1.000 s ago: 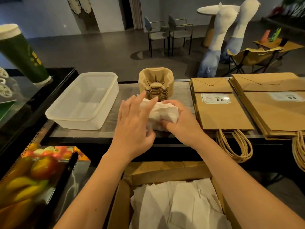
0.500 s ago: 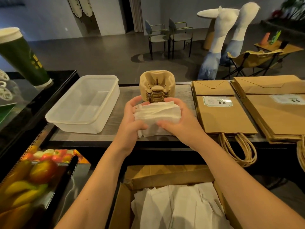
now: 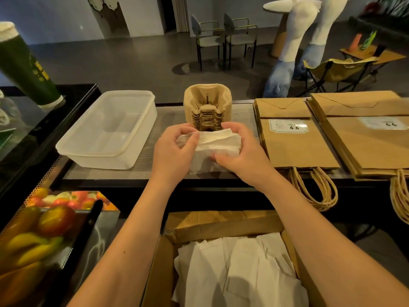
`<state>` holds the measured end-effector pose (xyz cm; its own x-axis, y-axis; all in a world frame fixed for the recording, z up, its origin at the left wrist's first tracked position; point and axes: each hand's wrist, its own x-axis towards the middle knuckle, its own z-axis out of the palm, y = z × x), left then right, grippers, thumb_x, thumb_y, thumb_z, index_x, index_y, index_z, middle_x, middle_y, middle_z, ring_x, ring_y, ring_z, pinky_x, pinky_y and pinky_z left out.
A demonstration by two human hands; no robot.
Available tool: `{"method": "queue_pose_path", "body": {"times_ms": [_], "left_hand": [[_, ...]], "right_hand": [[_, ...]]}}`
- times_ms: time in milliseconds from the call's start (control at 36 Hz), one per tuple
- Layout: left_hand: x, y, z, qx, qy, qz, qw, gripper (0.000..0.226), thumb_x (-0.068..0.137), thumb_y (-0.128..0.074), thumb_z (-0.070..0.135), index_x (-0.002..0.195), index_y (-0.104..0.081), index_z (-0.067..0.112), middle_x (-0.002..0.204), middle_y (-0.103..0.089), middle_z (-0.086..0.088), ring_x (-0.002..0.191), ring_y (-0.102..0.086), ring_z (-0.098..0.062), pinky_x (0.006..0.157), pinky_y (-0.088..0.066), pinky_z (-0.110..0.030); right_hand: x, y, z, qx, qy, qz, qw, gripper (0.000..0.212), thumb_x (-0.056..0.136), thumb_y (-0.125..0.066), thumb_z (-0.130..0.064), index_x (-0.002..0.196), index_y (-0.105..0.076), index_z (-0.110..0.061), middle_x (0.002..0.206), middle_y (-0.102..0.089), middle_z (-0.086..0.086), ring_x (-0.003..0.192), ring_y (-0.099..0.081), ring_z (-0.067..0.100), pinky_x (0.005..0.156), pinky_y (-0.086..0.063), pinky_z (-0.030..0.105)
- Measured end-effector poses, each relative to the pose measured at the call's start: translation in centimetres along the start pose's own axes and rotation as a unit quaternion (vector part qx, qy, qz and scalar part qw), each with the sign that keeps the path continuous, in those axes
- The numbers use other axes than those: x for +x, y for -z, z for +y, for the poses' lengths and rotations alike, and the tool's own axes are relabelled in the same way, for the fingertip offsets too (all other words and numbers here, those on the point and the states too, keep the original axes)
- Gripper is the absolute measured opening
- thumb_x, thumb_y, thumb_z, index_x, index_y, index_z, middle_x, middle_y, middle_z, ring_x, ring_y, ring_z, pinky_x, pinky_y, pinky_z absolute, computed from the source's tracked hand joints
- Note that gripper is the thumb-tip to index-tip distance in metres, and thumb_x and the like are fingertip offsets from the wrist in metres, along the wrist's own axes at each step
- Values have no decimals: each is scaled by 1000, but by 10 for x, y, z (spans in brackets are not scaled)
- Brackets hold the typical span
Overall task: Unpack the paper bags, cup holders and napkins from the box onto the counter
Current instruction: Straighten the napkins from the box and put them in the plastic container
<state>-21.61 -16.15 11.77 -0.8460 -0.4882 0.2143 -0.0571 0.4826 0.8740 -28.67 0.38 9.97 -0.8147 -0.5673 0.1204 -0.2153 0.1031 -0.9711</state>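
Observation:
My left hand (image 3: 172, 151) and my right hand (image 3: 241, 156) hold a stack of white napkins (image 3: 212, 142) from both ends, with its lower edge on the counter (image 3: 155, 171). Just behind the napkins stands a stack of brown pulp cup holders (image 3: 208, 103). Two piles of flat brown paper bags (image 3: 296, 142) (image 3: 371, 142) lie to the right, their twine handles hanging over the counter's front edge. Below, the open cardboard box (image 3: 223, 222) holds more loose white napkins (image 3: 239, 269).
An empty translucent plastic tub (image 3: 108, 127) sits on the counter to the left. A large green cup (image 3: 24, 67) stands on the black glass case at far left. A fruit-printed panel (image 3: 39, 229) is at lower left. Chairs and a table stand beyond the counter.
The napkin stack has been gathered and squared between both hands. My left hand has gone from lying flat over it to gripping its left end.

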Motion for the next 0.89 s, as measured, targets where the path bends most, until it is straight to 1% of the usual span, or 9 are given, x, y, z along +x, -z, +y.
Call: {"method": "queue_pose_path", "body": {"times_ms": [111,306,417,500,583,722,806,861,889], "left_hand": [[-1,0,-2,-68,41,29,996,7,99,-62,27,100,-69,28,118,-68,18,110,-61,-4,96,-56,-40],[-2,4,-3,-127,94,60,986,8,101,-59,24,103,-67,26,111,-70,19,107,-64,-6,90,-59,-35],[-3,8,-1,-153,98,78,980,8,102,-57,20,104,-65,22,113,-71,13,108,-65,-12,92,-59,-43],[-3,11,2,-149,103,85,980,7,103,-55,22,104,-61,26,107,-70,7,106,-66,-20,86,-60,-50],[-3,12,4,-151,112,90,978,8,103,-53,23,105,-59,28,106,-67,1,105,-66,-23,84,-60,-50],[-4,12,6,-132,108,78,982,9,104,-51,24,104,-58,30,107,-66,0,101,-66,-20,86,-59,-52],[-2,12,5,-57,86,17,994,11,104,-52,23,103,-58,32,104,-65,6,98,-63,-13,85,-57,-43],[-4,11,5,0,53,-2,999,11,103,-52,22,106,-54,32,109,-60,13,107,-57,-10,83,-51,-26],[-5,10,5,40,18,12,999,13,102,-54,23,111,-53,32,114,-56,14,112,-53,-9,87,-45,-19]], "right_hand": [[0,1,1,7,-4,-6,1000,72,85,-82,-13,137,-39,-36,123,-51,-20,112,-56,5,81,-55,12],[-1,1,0,16,-11,-4,1000,70,84,-83,-15,132,-37,-38,119,-50,-24,107,-55,0,74,-50,5],[-2,2,2,27,-11,-3,1000,70,84,-83,-15,133,-38,-36,122,-51,-21,111,-56,3,76,-52,8],[-1,2,2,27,-12,-2,1000,69,84,-83,-15,132,-38,-36,122,-51,-20,110,-56,3,76,-53,9],[0,2,2,24,-14,-2,1000,69,84,-83,-17,133,-38,-36,124,-51,-19,113,-56,5,79,-55,12],[1,3,4,17,-16,-6,1000,71,84,-84,-18,137,-39,-34,132,-52,-11,118,-56,8,86,-57,19],[1,3,4,7,-15,-8,1000,71,84,-84,-18,137,-39,-34,133,-52,-9,118,-55,10,89,-56,21],[1,3,4,1,-16,-11,1000,73,84,-84,-18,137,-37,-36,133,-51,-10,119,-54,10,89,-55,21],[1,3,4,-2,-16,-12,1000,74,83,-84,-17,137,-37,-36,133,-50,-10,119,-54,10,91,-54,21]]}}
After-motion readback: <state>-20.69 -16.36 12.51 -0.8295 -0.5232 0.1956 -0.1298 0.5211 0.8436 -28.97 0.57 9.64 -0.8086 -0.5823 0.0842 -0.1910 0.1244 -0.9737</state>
